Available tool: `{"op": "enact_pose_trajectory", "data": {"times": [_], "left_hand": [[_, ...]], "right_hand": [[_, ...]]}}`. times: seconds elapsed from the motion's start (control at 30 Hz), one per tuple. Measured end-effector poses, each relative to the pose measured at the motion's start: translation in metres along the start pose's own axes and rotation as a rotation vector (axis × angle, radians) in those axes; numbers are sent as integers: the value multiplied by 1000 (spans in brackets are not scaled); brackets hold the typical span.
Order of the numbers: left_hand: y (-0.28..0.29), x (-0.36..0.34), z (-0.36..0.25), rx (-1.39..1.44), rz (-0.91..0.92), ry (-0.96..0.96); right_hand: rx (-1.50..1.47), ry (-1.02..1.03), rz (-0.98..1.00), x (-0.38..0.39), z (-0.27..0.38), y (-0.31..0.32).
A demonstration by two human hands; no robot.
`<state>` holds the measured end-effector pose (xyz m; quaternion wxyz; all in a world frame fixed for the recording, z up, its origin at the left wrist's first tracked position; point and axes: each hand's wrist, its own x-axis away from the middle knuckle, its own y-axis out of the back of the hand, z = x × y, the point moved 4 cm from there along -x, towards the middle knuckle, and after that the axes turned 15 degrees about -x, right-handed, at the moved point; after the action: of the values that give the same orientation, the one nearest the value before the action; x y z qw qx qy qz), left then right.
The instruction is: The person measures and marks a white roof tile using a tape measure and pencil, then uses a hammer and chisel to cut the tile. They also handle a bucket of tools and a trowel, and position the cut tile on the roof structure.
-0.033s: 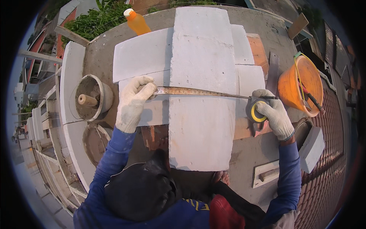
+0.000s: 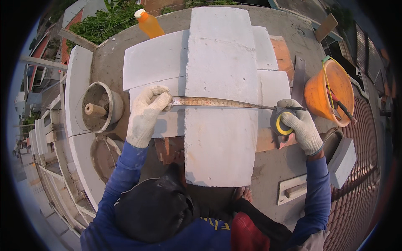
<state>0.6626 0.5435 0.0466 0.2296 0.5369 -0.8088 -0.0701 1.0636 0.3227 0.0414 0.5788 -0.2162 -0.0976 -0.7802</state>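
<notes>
A tape measure with a yellow ring on its case is gripped in my gloved right hand. A thin dark stick, perhaps a pencil, pokes out from the same fingers. My gloved left hand pinches the free end of the tape blade. The blade is stretched from left to right across a long white block. That block lies lengthwise over other white blocks, whose ends stick out on both sides. Orange-brown boards show beneath the stack.
At left stand a mortar bucket with a wooden handle in it and a round basin. An orange bucket holding tools, a wooden float and a white block piece are at right. An orange bottle stands at the back.
</notes>
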Motion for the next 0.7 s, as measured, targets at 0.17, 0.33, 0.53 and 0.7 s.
{"op": "enact_pose_trajectory", "data": {"times": [0.17, 0.33, 0.53, 0.7], "left_hand": [[-16, 22, -27, 19, 349, -81], [-60, 52, -66, -199, 595, -148], [-81, 59, -81, -338, 674, -214], [-46, 27, -48, -199, 323, -128]], "right_hand": [[-139, -39, -5, 54, 1, -23], [-188, -136, 8, 103, -16, -44], [-318, -44, -158, 151, -64, -29], [-324, 6, -610, 200, -151, 1]]}}
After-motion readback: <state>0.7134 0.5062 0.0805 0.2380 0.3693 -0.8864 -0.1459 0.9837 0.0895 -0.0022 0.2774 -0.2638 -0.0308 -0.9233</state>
